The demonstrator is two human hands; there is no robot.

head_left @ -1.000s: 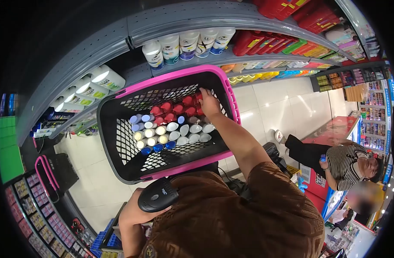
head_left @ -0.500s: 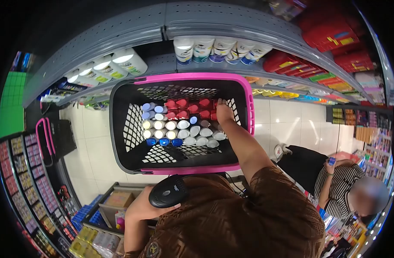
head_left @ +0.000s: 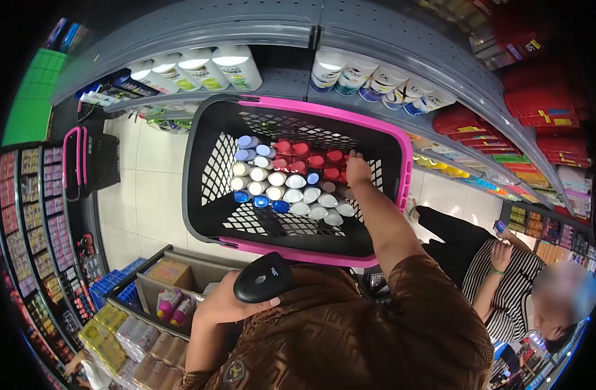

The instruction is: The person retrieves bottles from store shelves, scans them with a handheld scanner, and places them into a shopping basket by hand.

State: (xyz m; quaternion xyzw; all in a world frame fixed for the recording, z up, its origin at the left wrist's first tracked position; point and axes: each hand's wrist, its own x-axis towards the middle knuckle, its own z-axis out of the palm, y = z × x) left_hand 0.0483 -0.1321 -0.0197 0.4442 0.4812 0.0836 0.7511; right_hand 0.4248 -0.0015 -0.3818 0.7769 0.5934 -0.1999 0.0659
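Observation:
A black handheld barcode scanner rests in my left hand, held against my body at the near side of the basket. My right hand reaches inside the black shopping basket with pink handles. Its fingers curl over a red bottle at the right end of a group of red bottles; the grip is partly hidden. Beside and below these stand white-capped containers, grey-white bottles, lilac-capped ones and blue-capped ones.
A grey shelf with white bottles runs behind the basket. Red packs stand to its right. Another black basket is at left, near a bin of boxes. A person in a striped top is at right.
The view has shifted, so the basket and shelf appear farther right and turned slightly. My right hand stays at the red bottles and my left keeps the scanner. The other person's arms have moved.

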